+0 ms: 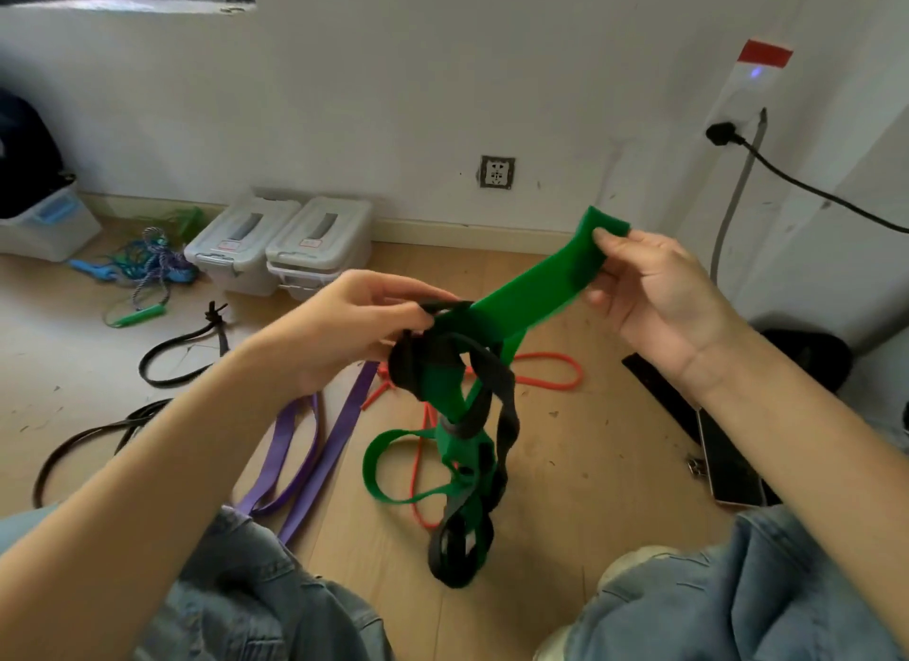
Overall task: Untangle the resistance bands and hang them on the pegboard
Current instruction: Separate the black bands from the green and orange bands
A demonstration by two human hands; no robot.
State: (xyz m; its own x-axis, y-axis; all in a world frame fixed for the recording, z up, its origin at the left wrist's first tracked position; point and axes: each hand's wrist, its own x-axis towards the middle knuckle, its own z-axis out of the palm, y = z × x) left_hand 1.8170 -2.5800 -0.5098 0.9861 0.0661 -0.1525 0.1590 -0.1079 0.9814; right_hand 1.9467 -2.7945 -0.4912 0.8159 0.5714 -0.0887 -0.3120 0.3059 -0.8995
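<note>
A wide green band [533,289] is knotted together with a black band [492,380], and the tangle hangs down above the wooden floor. My right hand [654,296] pinches the green band's upper end at the right. My left hand [354,321] pinches the black band at the knot's top. On the floor below lie a purple band [315,458] and a red band [551,370], partly hidden by the tangle. More black bands [172,360] lie to the left. No pegboard is in view.
Two grey lidded plastic boxes [280,247] stand against the white wall, with a pile of coloured ropes [147,267] to their left. A phone [728,468] lies on the floor at the right. My knees in jeans [767,591] frame the bottom.
</note>
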